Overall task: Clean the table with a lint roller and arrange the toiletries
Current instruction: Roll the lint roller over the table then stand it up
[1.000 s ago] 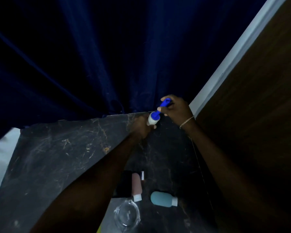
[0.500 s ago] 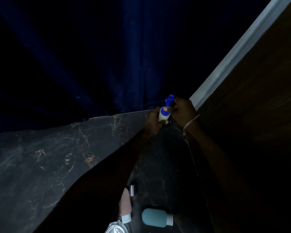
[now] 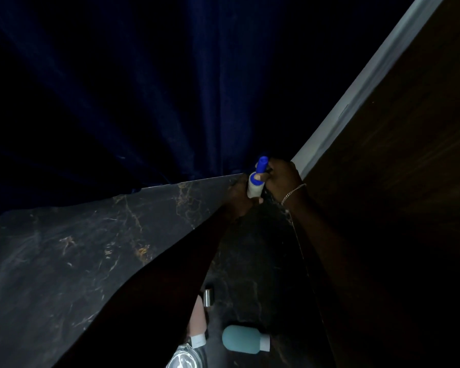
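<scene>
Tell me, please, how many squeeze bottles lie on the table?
2: a teal bottle low in the picture, and a pink bottle left of it, partly behind the left arm, which may hide more.

both hands [image 3: 280, 176] around the lint roller [image 3: 255, 186], far corner of marble table [image 3: 91, 248]

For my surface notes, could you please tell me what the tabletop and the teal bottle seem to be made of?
The tabletop looks like dark marble or laminate: pale veins, faint sheen. The teal bottle looks like matte silicone or plastic: even, glare-free surface.
</scene>
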Demonstrator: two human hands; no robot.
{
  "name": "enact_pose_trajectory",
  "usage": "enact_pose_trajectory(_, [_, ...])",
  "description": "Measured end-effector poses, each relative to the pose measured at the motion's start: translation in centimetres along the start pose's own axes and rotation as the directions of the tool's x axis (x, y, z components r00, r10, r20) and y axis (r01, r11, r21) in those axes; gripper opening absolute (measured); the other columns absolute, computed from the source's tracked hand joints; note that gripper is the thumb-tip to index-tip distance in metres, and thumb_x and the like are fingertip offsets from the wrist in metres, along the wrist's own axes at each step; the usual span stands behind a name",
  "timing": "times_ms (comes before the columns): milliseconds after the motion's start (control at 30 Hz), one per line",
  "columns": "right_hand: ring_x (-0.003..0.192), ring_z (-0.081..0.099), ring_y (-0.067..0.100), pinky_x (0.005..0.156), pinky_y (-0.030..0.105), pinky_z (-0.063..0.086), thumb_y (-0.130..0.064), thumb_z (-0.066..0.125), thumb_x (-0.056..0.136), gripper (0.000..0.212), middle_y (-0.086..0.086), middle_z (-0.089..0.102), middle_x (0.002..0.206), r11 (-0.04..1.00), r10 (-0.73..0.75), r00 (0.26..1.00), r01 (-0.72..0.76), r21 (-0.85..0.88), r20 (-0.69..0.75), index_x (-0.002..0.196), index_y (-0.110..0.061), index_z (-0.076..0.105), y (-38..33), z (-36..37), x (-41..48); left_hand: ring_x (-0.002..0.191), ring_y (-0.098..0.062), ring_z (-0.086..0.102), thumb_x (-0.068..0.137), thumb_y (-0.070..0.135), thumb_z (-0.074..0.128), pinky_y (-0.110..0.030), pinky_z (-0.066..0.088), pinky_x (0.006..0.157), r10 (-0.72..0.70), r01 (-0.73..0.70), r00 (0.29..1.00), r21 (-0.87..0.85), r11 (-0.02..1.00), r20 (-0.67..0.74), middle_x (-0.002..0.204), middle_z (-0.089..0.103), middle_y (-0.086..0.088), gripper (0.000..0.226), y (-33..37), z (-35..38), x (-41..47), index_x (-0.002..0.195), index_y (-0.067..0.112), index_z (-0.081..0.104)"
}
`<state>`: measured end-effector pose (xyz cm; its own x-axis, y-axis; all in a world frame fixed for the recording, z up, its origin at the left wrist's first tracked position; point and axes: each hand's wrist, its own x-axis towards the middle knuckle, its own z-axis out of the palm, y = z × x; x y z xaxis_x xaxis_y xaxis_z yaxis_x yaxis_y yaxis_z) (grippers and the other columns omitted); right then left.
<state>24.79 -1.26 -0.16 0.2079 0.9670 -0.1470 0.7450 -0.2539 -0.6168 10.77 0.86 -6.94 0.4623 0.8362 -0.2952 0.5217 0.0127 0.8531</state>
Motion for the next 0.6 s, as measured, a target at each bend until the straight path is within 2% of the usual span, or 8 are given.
enact_pose_trajectory(100, [0.103, 0.066, 0.025, 0.092, 0.04, 0.055, -0.015, 0.067, 0.086, 0.029, 0.011, 0.069, 0.109, 0.998, 0.028, 0.999, -0.029, 0.058, 0.017, 0.115, -0.01, 0.064, -0.3, -0.1, -0.3, 0.132, -0.027, 0.057, 0.088, 0.016, 0.08, -0.028, 0.041, 0.101, -0.004, 0.006, 0.999, 0.062, 0.998, -0.039, 0.143, 0.059, -0.011, 0.071, 0.5, -0.8, -1.0, 0.149, 0.007, 0.044])
enact_pose_trajectory(233, [0.098, 0.067, 0.025, 0.09, 0.044, 0.055, -0.022, 0.073, 0.082, 0.028, 0.007, 0.071, 0.104, 0.995, 0.061, 0.998, -0.063, 0.078, 0.036, 0.107, -0.015, 0.065, -0.6, -0.3, -1.0, 0.136, -0.025, 0.053, 0.091, 0.026, 0.076, -0.032, 0.04, 0.102, 0.001, 0.003, 1.0, 0.143, 0.99, -0.022, 0.15, 0.055, -0.008, 0.078, 1.1, -2.3, -3.2, 0.156, 0.014, 0.034])
enact_pose_trajectory(333, [0.111, 0.064, 0.026, 0.094, 0.045, 0.053, -0.024, 0.076, 0.078, 0.05, 0.006, 0.068, 0.119, 0.989, 0.088, 0.996, -0.09, 0.115, 0.022, 0.125, -0.019, 0.059, -0.8, -0.6, -1.9, 0.138, -0.024, 0.053, 0.093, 0.037, 0.072, -0.033, 0.041, 0.105, -0.022, 0.022, 1.0, 0.226, 0.974, -0.003, 0.153, 0.053, -0.005, 0.079, 0.9, -3.6, -5.7, 0.159, 0.024, 0.03])
enact_pose_trajectory(433, [0.126, 0.054, 0.028, 0.102, 0.047, 0.049, -0.023, 0.078, 0.077, 0.08, 0.01, 0.052, 0.141, 0.98, 0.127, 0.991, -0.118, 0.16, -0.047, 0.146, -0.021, 0.038, -1.4, -0.8, -3.4, 0.142, -0.026, 0.046, 0.094, 0.05, 0.066, -0.039, 0.038, 0.11, -0.025, 0.026, 1.0, 0.358, 0.933, -0.008, 0.16, 0.042, -0.006, 0.079, 0.5, -5.1, -8.8, 0.159, 0.027, 0.027])
enact_pose_trajectory(533, [0.134, 0.045, 0.031, 0.103, 0.05, 0.048, -0.027, 0.081, 0.074, 0.097, 0.01, 0.037, 0.151, 0.978, 0.126, 0.982, -0.1, 0.181, -0.141, 0.152, -0.023, 0.024, -1.8, -1.0, -5.5, 0.145, -0.03, 0.04, 0.093, 0.062, 0.058, -0.047, 0.036, 0.116, 0.049, -0.016, 0.997, 0.499, 0.866, -0.053, 0.163, 0.034, -0.009, 0.082, 0.1, -6.2, -12.2, 0.159, 0.026, 0.025])
enact_pose_trajectory(600, [0.139, 0.038, 0.031, 0.107, 0.051, 0.045, -0.03, 0.084, 0.07, 0.105, 0.01, 0.031, 0.155, 0.983, 0.096, 0.973, -0.06, 0.173, -0.21, 0.154, -0.022, 0.02, -2.1, -1.0, -7.4, 0.152, -0.03, 0.03, 0.092, 0.068, 0.051, -0.051, 0.031, 0.122, 0.093, -0.04, 0.993, 0.564, 0.825, -0.066, 0.168, 0.025, -0.009, 0.087, -0.3, -6.7, -14.7, 0.161, 0.028, 0.018])
